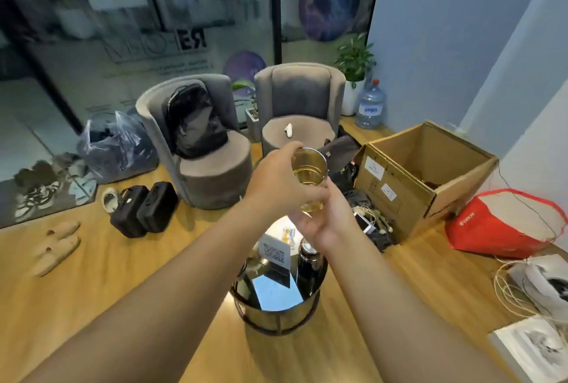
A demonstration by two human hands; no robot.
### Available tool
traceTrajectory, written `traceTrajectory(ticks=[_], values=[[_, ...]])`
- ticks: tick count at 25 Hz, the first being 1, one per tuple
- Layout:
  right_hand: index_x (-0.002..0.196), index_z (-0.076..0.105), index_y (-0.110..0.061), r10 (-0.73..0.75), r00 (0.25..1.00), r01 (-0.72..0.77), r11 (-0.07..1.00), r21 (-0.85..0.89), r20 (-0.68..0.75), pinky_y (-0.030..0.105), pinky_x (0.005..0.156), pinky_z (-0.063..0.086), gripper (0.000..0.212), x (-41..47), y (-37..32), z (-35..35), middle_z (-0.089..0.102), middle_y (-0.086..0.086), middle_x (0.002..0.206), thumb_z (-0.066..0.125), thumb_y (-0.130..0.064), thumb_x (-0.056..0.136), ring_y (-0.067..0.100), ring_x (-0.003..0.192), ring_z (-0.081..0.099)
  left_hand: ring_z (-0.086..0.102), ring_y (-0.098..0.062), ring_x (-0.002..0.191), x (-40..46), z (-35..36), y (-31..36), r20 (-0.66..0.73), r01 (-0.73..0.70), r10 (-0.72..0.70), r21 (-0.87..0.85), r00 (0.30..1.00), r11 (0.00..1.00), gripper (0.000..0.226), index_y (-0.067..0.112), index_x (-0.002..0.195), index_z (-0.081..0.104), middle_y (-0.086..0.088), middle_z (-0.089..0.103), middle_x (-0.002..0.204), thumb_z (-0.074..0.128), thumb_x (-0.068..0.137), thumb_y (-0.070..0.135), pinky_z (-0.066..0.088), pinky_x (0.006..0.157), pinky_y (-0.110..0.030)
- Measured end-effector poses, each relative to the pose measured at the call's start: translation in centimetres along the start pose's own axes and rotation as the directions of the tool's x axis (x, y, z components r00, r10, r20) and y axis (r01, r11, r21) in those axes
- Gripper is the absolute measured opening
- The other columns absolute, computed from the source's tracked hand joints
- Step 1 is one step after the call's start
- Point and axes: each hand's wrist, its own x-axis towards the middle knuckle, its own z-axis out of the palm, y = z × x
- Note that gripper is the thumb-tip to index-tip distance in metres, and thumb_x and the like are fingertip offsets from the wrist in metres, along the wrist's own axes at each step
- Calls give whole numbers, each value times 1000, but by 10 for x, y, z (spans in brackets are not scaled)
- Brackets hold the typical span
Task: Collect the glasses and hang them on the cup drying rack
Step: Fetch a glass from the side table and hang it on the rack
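The left hand (278, 175) grips the upper wall of a clear drinking glass (309, 178), thumb near its rim, while the right hand (327, 216) cups its base from below; both arms are stretched forward, holding the glass upright above the small round mirrored side table (276, 293). It seems to hold yellowish liquid, so keep it level and empty it before hanging. No drying rack is in view
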Motion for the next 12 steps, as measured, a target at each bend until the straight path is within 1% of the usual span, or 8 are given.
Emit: traceTrajectory(ticks=[1, 3, 5, 6, 8, 9, 10, 12], values=[[138, 67, -11, -8, 998, 6, 1000, 29, 57, 47, 76, 65, 43, -23, -9, 16, 76, 22, 126, 59, -40, 107, 39, 104, 79, 62, -12, 108, -6, -24, 23, -13, -9, 9, -6, 1000, 1000, 85, 34, 134, 57, 11, 66, 118, 90, 58, 53, 54, 90, -30], [135, 69, -9, -26, 984, 15, 998, 66, 174, 48, 82, 66, 40, -68, -22, 50, 77, 20, 125, 60, -37, 107, 36, 108, 78, 61, -12, 111, -20, -72, 65, -47, -26, 26, 6, 999, 1000, 88, 33, 138, 55, 12, 65, 122, 90, 59, 52, 53, 92, -29], [130, 71, -9, -45, 966, 23, 996, 88, 255, 48, 91, 64, 37, -109, -27, 83, 78, 19, 122, 61, -36, 106, 35, 110, 77, 61, -13, 114, -36, -120, 98, -62, -36, 38, 24, 997, 999, 93, 32, 143, 51, 10, 64, 126, 89, 61, 54, 53, 97, -32], [129, 71, -10, -42, 953, 15, 996, 93, 299, 48, 97, 62, 36, -127, -27, 97, 78, 19, 122, 61, -36, 106, 35, 112, 77, 62, -12, 113, -44, -142, 110, -70, -34, 36, 24, 997, 999, 90, 32, 141, 52, 11, 65, 124, 89, 62, 54, 54, 96, -30], [133, 69, -13, -2, 913, -41, 995, 96, 408, 49, 107, 56, 39, -163, -23, 129, 75, 21, 128, 59, -40, 107, 37, 117, 74, 64, -5, 105, -66, -195, 134, -121, -24, 28, 37, 992, 999, 76, 35, 131, 56, 18, 66, 111, 90, 64, 50, 53, 85, -15], [137, 67, -13, 18, 893, -67, 994, 91, 450, 50, 110, 54, 41, -180, -17, 144, 72, 22, 133, 58, -41, 108, 39, 122, 71, 64, -2, 102, -81, -221, 146, -140, -12, 19, 46, 990, 999, 73, 35, 129, 57, 19, 66, 108, 91, 66, 49, 51, 80, -10], [141, 65, -13, 38, 866, -88, 993, 78, 499, 51, 112, 51, 44, -195, -9, 160, 69, 22, 138, 56, -41, 108, 40, 127, 68, 64, -3, 105, -96, -247, 156, -159, 1, 8, 55, 987, 998, 78, 34, 134, 56, 19, 65, 112, 92, 66, 50, 52, 81, -12], [145, 61, -12, 86, 817, -132, 990, 40, 570, 51, 116, 47, 47, -232, 12, 190, 65, 23, 144, 54, -42, 110, 41, 133, 64, 59, -9, 117, -132, -293, 173, -217, 45, -26, 83, 976, 996, 97, 33, 150, 46, 12, 61, 131, 90, 66, 55, 53, 93, -26]])
